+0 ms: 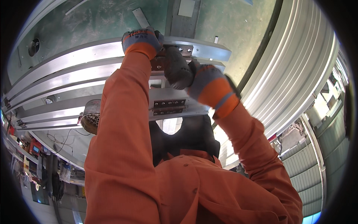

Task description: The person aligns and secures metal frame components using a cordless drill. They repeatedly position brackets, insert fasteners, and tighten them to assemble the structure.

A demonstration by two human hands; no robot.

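Observation:
My right hand [212,86], in a grey and orange work glove, is closed round the handle of a dark, thick-bodied power drill [178,71]. The drill's front end reaches toward a dark bracket with screws [185,49] on the farthest silver metal beam [209,47]. My left hand [141,40], gloved the same way, rests at that beam beside the bracket. Its fingers curl over the far side, and what they hold is hidden. Nearer to me, a second dark bracket [169,103] with a row of screws sits on the near metal beam [195,108].
By my left forearm a round tub [91,107] full of screws stands on the beams. Stacked long silver profiles [294,63] curve along the right. Loose offcuts such as a flat metal strip [140,17] lie on the green surface beyond. Cables [65,140] trail at the left.

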